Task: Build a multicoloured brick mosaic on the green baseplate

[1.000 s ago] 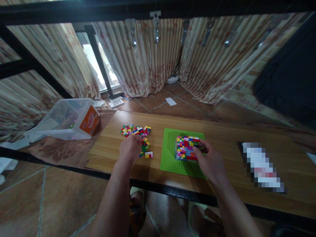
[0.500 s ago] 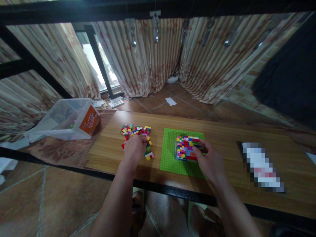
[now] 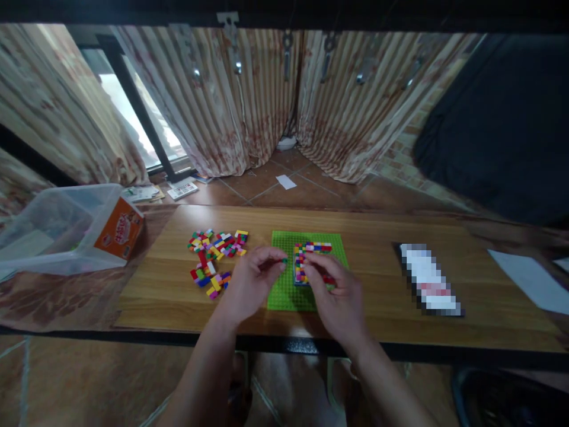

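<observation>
Between the thumb and index finger of my left hand [image 3: 256, 277] is a small green toy brick [image 3: 284, 261], held above the left part of the green baseplate [image 3: 279, 299]. My right hand [image 3: 335, 287] is over a multicoloured brick build [image 3: 316, 246] on that baseplate. Its thumb and index finger are pinched close together at the build; whatever is between them, if anything, is too small to make out. The hand hides much of the build's middle and right. Left of my left hand lies a loose pile of coloured bricks [image 3: 213, 252] on the wooden table.
A clear plastic box with an orange label [image 3: 119, 230] stands left of the table [image 3: 155, 296]. On the right lie a pixelated object [image 3: 429, 279] and a white paper sheet [image 3: 531, 279]. Curtains [image 3: 249, 107] hang behind, and a dark cloth shape [image 3: 493, 130] fills the upper right.
My left hand has moved right from the brick pile to the baseplate and now carries a green brick. My right hand has shifted over the build and pinched. The view has turned right.
</observation>
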Available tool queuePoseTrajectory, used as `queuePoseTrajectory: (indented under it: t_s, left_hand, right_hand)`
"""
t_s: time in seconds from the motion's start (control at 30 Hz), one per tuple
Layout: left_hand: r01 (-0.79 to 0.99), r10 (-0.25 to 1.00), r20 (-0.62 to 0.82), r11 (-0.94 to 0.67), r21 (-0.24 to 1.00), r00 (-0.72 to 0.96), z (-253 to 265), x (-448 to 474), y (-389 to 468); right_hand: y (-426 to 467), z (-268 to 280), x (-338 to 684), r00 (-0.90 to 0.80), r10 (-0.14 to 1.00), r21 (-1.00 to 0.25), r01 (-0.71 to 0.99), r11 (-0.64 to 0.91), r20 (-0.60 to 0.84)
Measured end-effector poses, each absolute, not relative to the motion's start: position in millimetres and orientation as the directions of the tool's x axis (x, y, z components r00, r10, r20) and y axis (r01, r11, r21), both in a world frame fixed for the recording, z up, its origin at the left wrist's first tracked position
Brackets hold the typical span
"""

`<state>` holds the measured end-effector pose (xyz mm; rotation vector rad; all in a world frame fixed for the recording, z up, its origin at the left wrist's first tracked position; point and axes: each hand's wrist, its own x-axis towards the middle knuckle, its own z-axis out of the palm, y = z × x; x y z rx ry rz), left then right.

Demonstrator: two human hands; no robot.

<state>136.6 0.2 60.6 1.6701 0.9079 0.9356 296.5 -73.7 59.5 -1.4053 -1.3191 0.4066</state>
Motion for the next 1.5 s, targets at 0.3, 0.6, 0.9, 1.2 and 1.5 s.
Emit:
queuePoseTrajectory:
  t_s: [0.3,0.6,0.9,1.2,1.5]
  left_hand:
    - [0.132,0.844,0.363,-0.443,0.887,0.394,65.3,165.5,-20.6]
    - [0.065,0.88,0.311,-0.356,0.932,0.359,55.5,169.8,-20.4]
    - [0.097,0.88,0.345,-0.394,0.914,0.325,59.3,168.3,-20.3]
    - [0.182,0.846,0.42,-0.494,0.85,0.329,63.2,167.5,-23.4]
    - [0.191,0.824,0.477,-0.544,0.817,0.307,62.6,166.1,-24.6]
  right_hand:
    - [-71.7,61.8,290.2,0.44,0.878,-0.977,0.175,0.124,0.19]
    - [-68.5,63.3,298.2,0.453,0.886,-0.99,-0.041,0.134,0.101]
    - [-67.5,64.6,298.7,0.438,0.895,-0.984,-0.1,0.145,0.087]
    - [-66.3,63.3,300.2,0.422,0.905,-0.977,-0.165,0.133,0.052]
    - [-65.4,59.7,299.7,0.424,0.906,-0.969,-0.219,0.119,0.016]
